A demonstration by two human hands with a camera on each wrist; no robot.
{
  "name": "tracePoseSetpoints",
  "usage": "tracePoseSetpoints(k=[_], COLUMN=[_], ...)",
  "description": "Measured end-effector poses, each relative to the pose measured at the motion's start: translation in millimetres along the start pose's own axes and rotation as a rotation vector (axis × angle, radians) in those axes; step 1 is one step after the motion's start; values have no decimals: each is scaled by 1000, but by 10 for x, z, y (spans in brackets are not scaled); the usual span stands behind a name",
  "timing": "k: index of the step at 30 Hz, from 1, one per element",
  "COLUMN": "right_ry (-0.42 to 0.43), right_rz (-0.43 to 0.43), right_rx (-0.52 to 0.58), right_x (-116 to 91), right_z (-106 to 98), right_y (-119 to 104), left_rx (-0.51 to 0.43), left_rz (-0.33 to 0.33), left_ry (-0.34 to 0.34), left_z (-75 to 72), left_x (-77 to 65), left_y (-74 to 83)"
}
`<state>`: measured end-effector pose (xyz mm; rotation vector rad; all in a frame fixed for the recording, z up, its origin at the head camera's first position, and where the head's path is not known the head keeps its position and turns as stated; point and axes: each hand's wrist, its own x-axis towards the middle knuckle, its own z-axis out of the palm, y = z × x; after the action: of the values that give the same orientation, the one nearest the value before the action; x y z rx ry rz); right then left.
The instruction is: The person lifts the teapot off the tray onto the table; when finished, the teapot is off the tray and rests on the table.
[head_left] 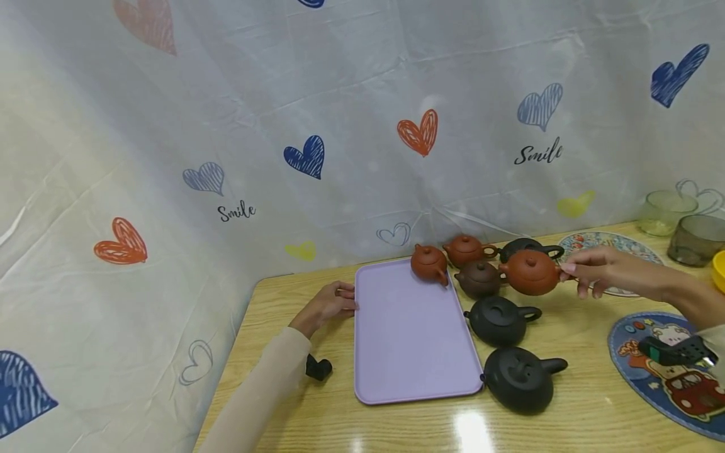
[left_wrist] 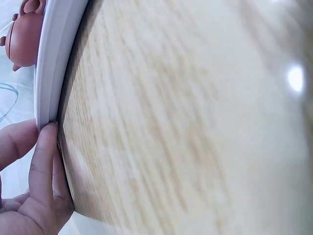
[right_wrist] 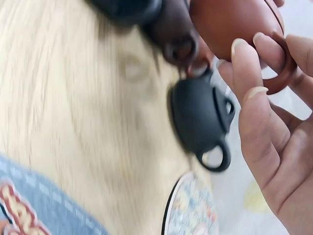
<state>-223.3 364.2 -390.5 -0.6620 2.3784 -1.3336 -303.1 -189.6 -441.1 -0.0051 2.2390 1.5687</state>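
Note:
My right hand [head_left: 608, 270] holds a reddish-brown clay teapot [head_left: 530, 272] by its loop handle [right_wrist: 289, 73], raised above the tabletop. My left hand [head_left: 330, 305] pinches the left rim of a lilac tray [head_left: 413, 340]; the left wrist view shows fingertips against that rim [left_wrist: 55, 68]. A small reddish teapot [head_left: 428, 264] sits at the tray's far right corner. Right of the tray stand another reddish teapot [head_left: 464, 250], a dark brown one [head_left: 478, 280], and black teapots [head_left: 497, 321], [head_left: 518, 380] nearer me. A further black teapot [right_wrist: 199, 115] stands behind the held one.
A blue cartoon placemat [head_left: 629, 352] lies at the right, with a patterned round mat [head_left: 640, 251] behind. Glass bowls [head_left: 668, 211] and a yellow container [head_left: 719, 270] stand at the far right. A small black object [head_left: 318, 368] lies by the left forearm. A heart-printed cloth [head_left: 362, 182] hangs behind.

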Motion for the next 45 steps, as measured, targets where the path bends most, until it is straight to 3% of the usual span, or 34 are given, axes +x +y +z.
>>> tracePoseSetpoints(k=[14,20,31,39,45], right_ry=[-164,-174,-237,-123,99], right_rz=[90,138,146,211,239], right_rx=[53,81,129,-42,-251], right_x=[-31,33,66,74,38], right_z=[-85,-119,-167,-123,-66], right_y=[396,470,505,434,375], left_rx=[2,-6,-5,-22,-19], left_rz=[0,-1,0,5,10], left_ry=[4,12,16,9,11], left_z=[16,16,26,9,0], left_x=[9,16,-5,-15,1], left_y=[-17,-30,-17,-4,-10])
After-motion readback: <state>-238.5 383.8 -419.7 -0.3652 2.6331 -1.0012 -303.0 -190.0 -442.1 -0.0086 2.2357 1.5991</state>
